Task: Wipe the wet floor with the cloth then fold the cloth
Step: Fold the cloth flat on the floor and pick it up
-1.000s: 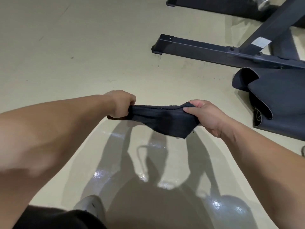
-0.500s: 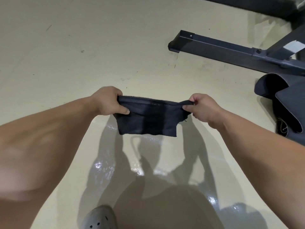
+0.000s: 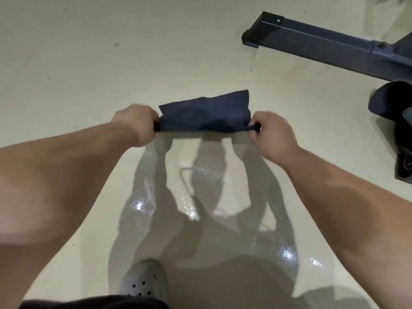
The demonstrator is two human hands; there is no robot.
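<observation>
One head-worn wide-angle camera looks steeply down and forward, close over both forearms, at the floor [image 3: 66, 63] before the person's shoe [image 3: 145, 282].

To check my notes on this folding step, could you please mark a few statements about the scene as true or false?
1. The left hand and the right hand both grip the cloth. True.
2. The cloth lies flat on the floor. False: it is held up, stretched between the hands.
3. Shiny wet patches show on the floor beyond the shoe. True.
4. The bar touches the cloth. False: it lies apart, at the upper right.
5. A bucket stands beside the shoe. False: no bucket is in view.
</observation>
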